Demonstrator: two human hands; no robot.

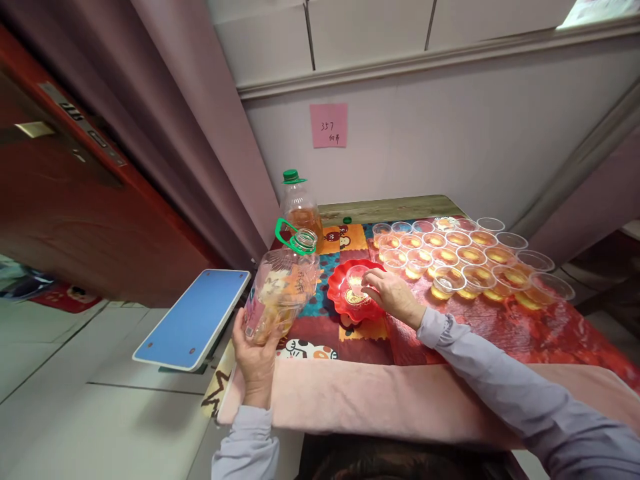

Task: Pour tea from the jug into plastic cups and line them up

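Note:
My left hand (pixel 256 357) is wrapped round the lower part of a clear plastic jug (pixel 287 283) with a green carry ring and an uncapped mouth. The jug leans a little to the right, and some pale yellow liquid shows low inside it. With the fingers of my right hand (pixel 395 293) I grip a clear plastic cup (pixel 356 275) by its side, over a red scalloped dish (pixel 337 303). Whether the cup touches the dish's bottom I cannot tell. Right of the dish stand several rows of clear cups (pixel 445 257), many with yellow liquid in them.
A second jug (pixel 300 207) with a green cap and amber liquid stands behind. A small green cap (pixel 347 220) lies near the table's back edge. Pink cloth (pixel 360 393) covers the front edge. At the left is a blue-topped stand (pixel 195 317); a wall (pixel 400 147) closes the back.

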